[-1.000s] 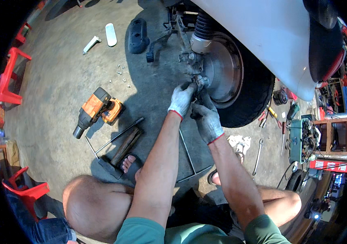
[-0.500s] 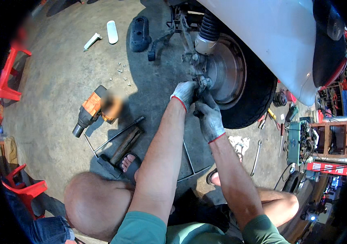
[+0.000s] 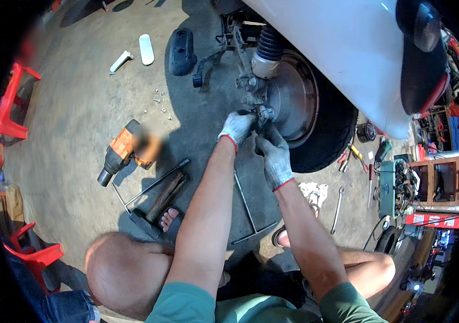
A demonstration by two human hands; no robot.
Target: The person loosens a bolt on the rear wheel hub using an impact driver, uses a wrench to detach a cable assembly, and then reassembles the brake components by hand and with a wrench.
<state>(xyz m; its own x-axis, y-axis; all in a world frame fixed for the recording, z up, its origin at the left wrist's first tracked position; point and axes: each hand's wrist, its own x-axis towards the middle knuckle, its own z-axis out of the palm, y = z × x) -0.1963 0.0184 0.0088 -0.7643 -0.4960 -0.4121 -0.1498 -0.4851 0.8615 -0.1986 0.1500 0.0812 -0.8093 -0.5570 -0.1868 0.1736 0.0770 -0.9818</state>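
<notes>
My left hand (image 3: 236, 128), in a grey-white glove with red cuff, is closed beside a metal fitting (image 3: 264, 112) at the lower edge of the wheel hub. Its fingertips look dark and what they pinch is hidden. Just to the right, my right hand (image 3: 274, 155), gloved alike, reaches up under the same fitting with its fingers bent closed; whatever it grips cannot be made out. Beyond the hands stand a metal wheel drum (image 3: 294, 102) and its black tyre (image 3: 329, 137). A shock absorber (image 3: 265, 65) with a black ribbed boot rises above the fitting.
A white body panel (image 3: 342, 48) overhangs the wheel. On the floor left lie an orange impact wrench (image 3: 119, 151), a hammer (image 3: 167, 194), T-handle wrenches (image 3: 246, 207) and several small fasteners (image 3: 158, 100). To the right are a spanner (image 3: 338, 210) and a green toolbox (image 3: 386, 188).
My left hand has drawn slightly left, exposing more of the metal fitting. My right hand stays beneath it. The whole view has shifted a little.
</notes>
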